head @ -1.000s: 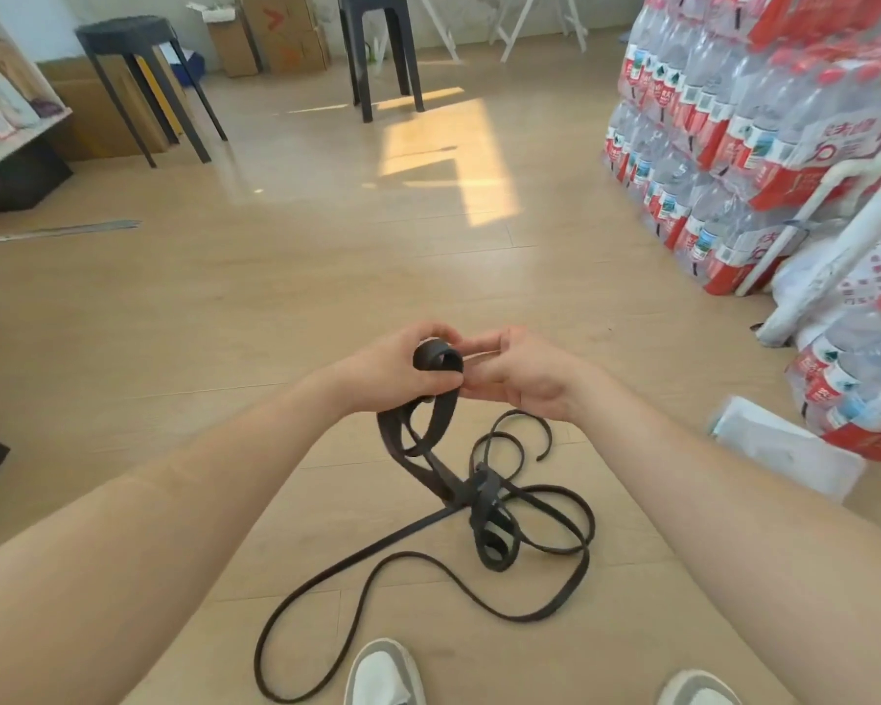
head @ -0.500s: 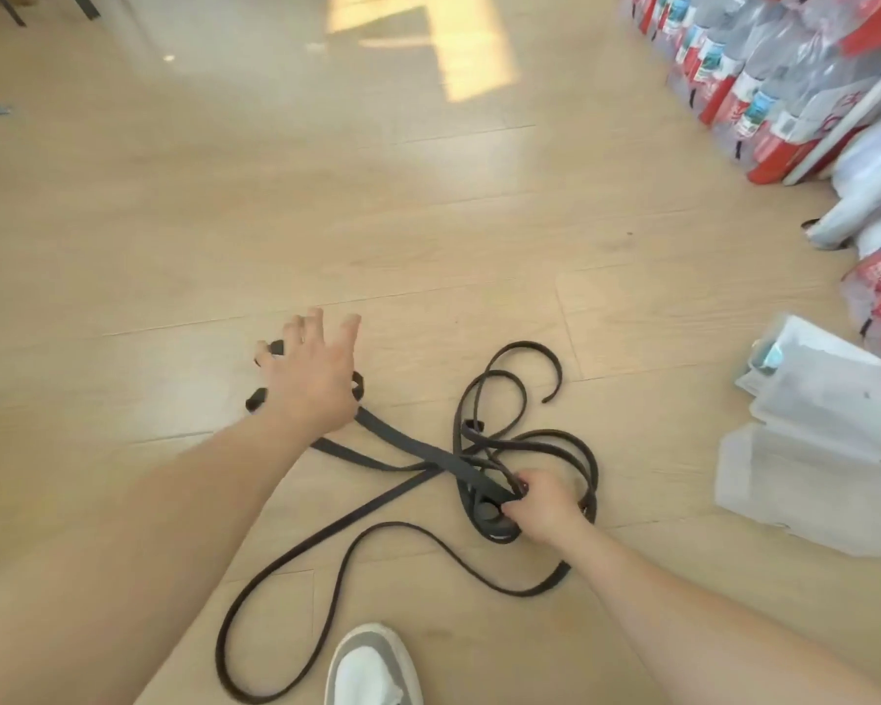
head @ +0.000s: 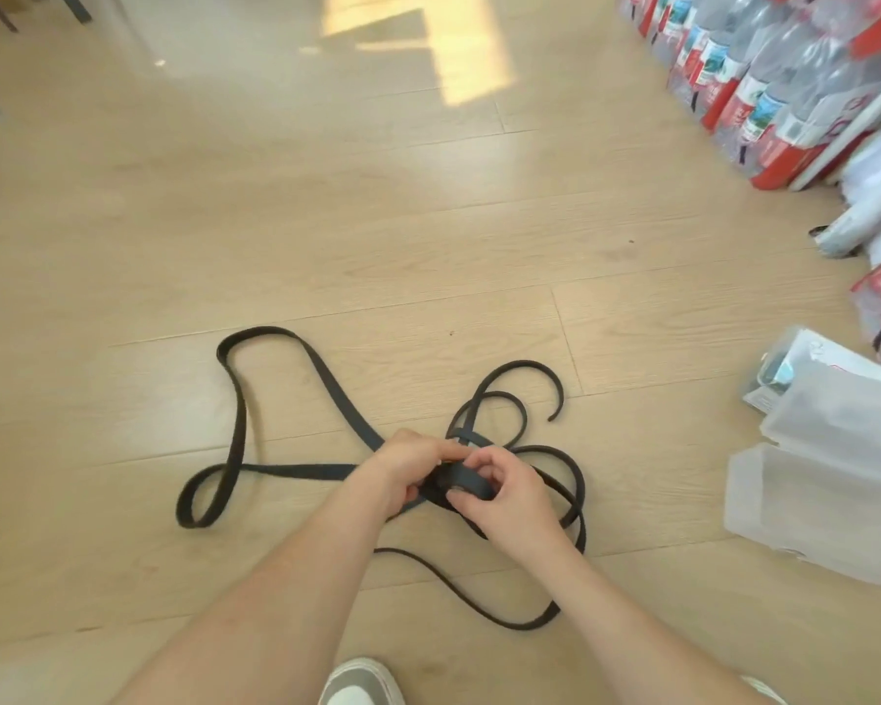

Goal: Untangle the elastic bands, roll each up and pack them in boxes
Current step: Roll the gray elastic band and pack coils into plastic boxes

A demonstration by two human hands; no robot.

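Observation:
A long black elastic band (head: 286, 470) lies tangled on the wooden floor, with one big loop stretched out to the left and several curls to the right. Both hands meet low over the knot at the middle. My left hand (head: 408, 465) grips the band from the left side. My right hand (head: 499, 493) pinches a small rolled-up section of the band between thumb and fingers. Part of the knot is hidden under the hands. Clear plastic boxes (head: 825, 480) lie open on the floor to the right.
Shrink-wrapped packs of water bottles (head: 764, 78) are stacked along the upper right, with white rolled material (head: 865, 216) beside them. My shoe (head: 359, 684) shows at the bottom edge. Bare wooden floor stretches to the left and beyond the band.
My left hand left the far loop on the floor and came right to the knot. My right hand now holds a rolled section there. The left loop lies spread wider.

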